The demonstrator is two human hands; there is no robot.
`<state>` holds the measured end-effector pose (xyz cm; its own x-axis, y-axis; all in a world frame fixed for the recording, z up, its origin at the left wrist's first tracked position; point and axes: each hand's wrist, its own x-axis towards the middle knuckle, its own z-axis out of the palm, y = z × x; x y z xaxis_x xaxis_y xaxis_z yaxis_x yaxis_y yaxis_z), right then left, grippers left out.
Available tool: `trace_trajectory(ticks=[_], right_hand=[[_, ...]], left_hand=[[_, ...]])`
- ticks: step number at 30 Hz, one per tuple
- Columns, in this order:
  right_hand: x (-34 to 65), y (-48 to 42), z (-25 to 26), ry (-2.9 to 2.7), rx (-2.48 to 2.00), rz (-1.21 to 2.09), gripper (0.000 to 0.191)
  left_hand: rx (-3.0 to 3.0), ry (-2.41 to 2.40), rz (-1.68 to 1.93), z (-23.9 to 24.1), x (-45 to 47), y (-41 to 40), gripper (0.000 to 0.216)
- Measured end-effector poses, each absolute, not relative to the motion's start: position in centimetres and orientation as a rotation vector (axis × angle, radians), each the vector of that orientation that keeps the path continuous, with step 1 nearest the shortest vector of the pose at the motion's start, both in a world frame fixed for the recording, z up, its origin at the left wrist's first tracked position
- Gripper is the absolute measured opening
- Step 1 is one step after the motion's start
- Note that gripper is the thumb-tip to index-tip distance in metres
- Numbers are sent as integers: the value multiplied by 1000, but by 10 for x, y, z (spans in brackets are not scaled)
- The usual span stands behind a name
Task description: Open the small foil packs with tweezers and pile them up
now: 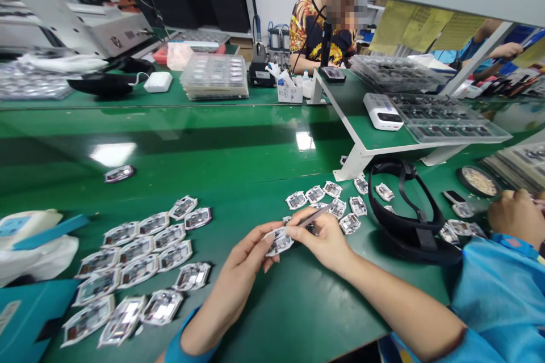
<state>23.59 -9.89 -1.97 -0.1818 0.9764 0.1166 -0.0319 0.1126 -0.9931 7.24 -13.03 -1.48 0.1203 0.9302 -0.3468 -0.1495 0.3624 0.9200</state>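
Note:
My left hand (244, 266) pinches a small white-framed circuit piece (279, 242) by its edge, just above the green table. My right hand (326, 241) grips metal tweezers (317, 214) whose tip rests at that piece. Several like pieces lie in rows to the left (140, 264). Another loose cluster (327, 198) sits just beyond my right hand.
A black headband device (409, 221) lies right of my hands. A white raised shelf (361, 125) carries clear trays and a white power bank (382, 112). Another person's hand (517, 215) works at the right edge; a person in a patterned shirt (321, 31) sits across. A single piece (119, 173) lies apart.

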Motion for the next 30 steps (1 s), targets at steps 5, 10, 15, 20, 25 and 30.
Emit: trace_trajectory(ticks=[5, 10, 15, 20, 25, 30], right_hand=[[238, -98, -20, -1383, -1014, 1224, 7], [237, -98, -18, -1417, -1046, 1246, 9], [239, -97, -16, -1369, -1063, 1381, 13], [240, -97, -16, -1375, -1080, 1398, 17], [240, -97, -17, -1388, -1073, 1253, 12], [238, -98, -19, -1387, -1081, 1227, 12]], left_hand=[[884, 1169, 954, -16, 71, -131, 37], [904, 1170, 938, -16, 72, -131, 37], [914, 1170, 927, -17, 72, -131, 34], [942, 1181, 959, -17, 70, -131, 31], [1011, 1199, 943, -13, 71, -132, 31], [1078, 1236, 938, -11, 73, -132, 29]])
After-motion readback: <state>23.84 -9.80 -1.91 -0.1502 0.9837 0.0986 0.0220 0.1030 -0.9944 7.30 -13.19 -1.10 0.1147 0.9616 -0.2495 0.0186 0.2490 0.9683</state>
